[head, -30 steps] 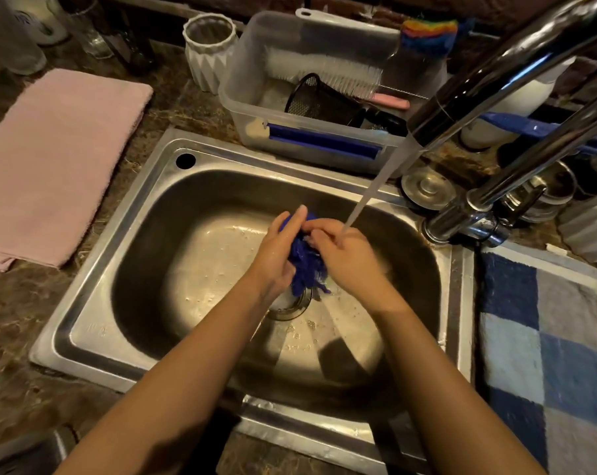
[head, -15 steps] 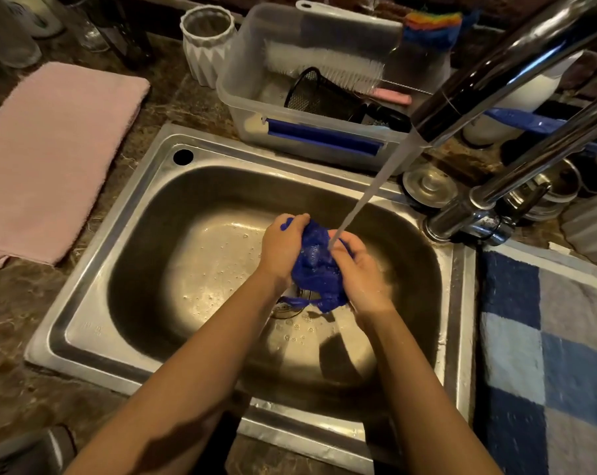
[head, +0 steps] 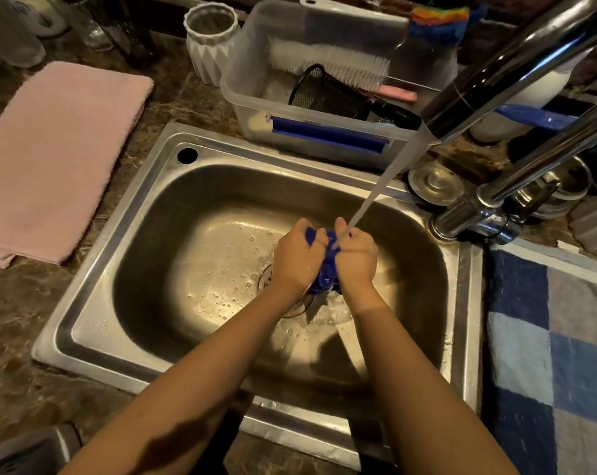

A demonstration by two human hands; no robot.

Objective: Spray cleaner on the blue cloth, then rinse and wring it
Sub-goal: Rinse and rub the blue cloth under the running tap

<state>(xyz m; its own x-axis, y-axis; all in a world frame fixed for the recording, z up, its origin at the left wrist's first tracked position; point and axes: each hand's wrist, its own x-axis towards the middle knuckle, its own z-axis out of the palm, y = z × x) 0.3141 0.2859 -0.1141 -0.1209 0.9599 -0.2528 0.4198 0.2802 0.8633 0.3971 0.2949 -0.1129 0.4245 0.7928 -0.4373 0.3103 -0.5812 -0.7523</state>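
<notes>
While water (head: 386, 180) is streaming from a chrome faucet (head: 496, 73), left hand (head: 298, 258) and right hand (head: 357, 257) are squeezing the bunched blue cloth (head: 327, 274) in curled fingers (head: 320, 240) over the drain (head: 264, 275) of a rectangular stainless-steel sink (head: 94, 303) | rim stamp (head: 98, 325) too faint to read | pink towel (head: 57, 159) lying on mottled stone bench (head: 12, 320)

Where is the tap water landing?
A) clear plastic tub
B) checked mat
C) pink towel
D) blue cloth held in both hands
D: the stream ends on the blue cloth gripped between the left hand and right hand.
</notes>
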